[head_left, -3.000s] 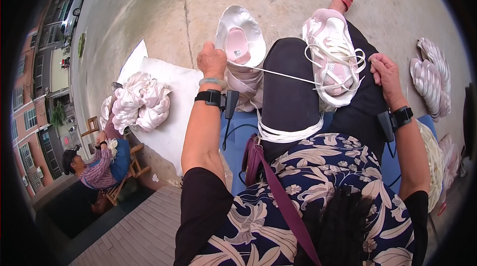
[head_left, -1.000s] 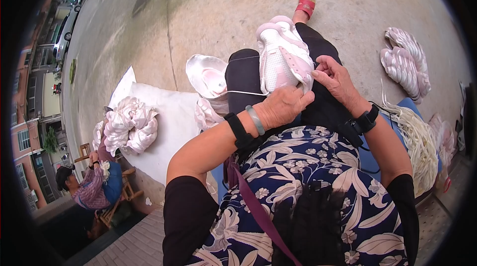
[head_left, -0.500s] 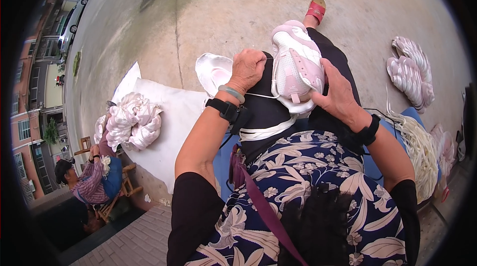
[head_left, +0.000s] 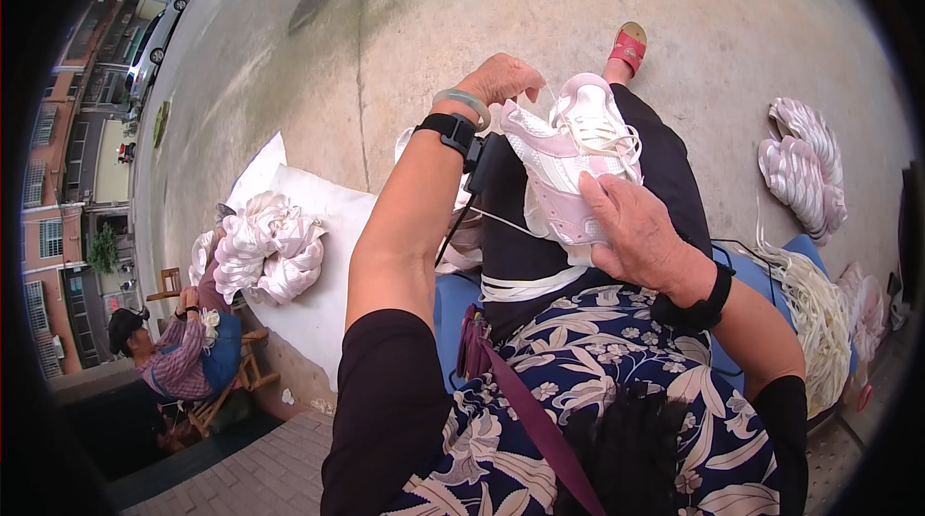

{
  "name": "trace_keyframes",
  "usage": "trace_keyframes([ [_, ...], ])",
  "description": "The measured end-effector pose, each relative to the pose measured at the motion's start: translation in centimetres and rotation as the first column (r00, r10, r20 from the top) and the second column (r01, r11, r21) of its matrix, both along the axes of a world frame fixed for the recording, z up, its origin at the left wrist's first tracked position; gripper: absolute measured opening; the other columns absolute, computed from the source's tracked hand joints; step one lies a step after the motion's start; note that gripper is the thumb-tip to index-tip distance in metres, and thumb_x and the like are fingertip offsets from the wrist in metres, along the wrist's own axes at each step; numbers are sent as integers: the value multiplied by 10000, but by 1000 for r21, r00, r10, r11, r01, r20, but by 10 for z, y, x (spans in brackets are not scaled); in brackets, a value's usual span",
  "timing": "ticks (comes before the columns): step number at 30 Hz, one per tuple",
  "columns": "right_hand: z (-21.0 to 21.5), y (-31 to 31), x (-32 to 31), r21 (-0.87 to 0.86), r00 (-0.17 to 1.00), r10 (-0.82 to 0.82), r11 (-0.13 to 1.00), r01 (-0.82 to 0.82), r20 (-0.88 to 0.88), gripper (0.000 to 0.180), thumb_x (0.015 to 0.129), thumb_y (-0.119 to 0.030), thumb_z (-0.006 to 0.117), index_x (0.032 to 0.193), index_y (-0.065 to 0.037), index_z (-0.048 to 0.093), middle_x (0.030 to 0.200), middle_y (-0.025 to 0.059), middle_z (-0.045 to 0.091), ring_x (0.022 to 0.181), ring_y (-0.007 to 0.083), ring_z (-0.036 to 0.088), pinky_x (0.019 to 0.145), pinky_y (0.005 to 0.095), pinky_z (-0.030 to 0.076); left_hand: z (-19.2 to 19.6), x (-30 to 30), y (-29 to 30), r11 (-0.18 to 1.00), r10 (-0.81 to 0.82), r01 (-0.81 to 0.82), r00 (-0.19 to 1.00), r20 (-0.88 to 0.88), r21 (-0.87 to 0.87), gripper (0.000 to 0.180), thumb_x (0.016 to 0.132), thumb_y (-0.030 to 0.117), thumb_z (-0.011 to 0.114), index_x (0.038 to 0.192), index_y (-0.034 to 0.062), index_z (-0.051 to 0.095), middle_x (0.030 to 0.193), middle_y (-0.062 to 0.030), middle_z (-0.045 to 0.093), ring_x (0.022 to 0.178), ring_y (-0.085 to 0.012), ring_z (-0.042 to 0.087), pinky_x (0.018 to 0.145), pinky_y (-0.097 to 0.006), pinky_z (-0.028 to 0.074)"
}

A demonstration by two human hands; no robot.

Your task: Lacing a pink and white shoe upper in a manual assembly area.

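Note:
A pink and white sneaker upper rests over my thighs, with a white shoelace threaded loosely across its front. My right hand grips the upper along its near right side, thumb on top. Beyond the upper's far left edge, my left hand is closed in a pinch on a thin strand of lace running to the upper. Another white strand crosses my left thigh toward the upper. A loop of white laces lies across my lap.
Bundled pink-white uppers lie on a white sheet at left; more bundles lie on the ground at right. A heap of cream laces sits beside my right arm. Another person sits at far left.
The upper has turned and tilted so its laced front shows. My left hand has moved up and away with the lace, and my right hand has shifted onto the upper's near side.

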State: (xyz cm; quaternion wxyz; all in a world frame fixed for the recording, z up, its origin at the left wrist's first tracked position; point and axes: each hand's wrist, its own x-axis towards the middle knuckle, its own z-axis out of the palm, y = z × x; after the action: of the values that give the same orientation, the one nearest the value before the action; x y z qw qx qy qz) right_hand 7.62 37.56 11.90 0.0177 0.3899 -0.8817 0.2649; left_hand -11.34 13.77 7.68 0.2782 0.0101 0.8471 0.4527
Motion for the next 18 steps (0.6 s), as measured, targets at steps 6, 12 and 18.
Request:
trace_keyframes([
  [6, -22, 40, 7, -115, 937, -245, 953, 280, 251, 800, 593, -153, 663, 1292, 30, 320, 1096, 223, 490, 974, 367, 534, 819, 393, 461, -39, 35, -11, 973, 52, -125, 938, -343, -195, 186, 703, 138, 603, 837, 24, 664, 753, -47, 647, 697, -132, 586, 639, -278, 466],
  [12, -37, 44, 4, -115, 873, -298, 924, 366, 387, 836, 616, -165, 676, 1324, 25, 274, 1108, 232, 485, 989, 376, 527, 829, 403, 454, -16, 157, 10, 981, -163, 38, 686, -709, -188, 343, 767, 393, 656, 764, 50, 649, 834, -70, 606, 815, -267, 535, 743, -367, 410],
  [18, -44, 49, 3, -107, 876, -288, 929, 353, 388, 851, 677, -155, 696, 1375, -5, 233, 1125, 178, 523, 957, 249, 574, 792, 320, 478, 1, 200, 35, 900, -335, 11, 656, -676, -435, 267, 712, 292, 684, 702, 50, 571, 802, -69, 572, 790, -248, 510, 706, -349, 363],
])
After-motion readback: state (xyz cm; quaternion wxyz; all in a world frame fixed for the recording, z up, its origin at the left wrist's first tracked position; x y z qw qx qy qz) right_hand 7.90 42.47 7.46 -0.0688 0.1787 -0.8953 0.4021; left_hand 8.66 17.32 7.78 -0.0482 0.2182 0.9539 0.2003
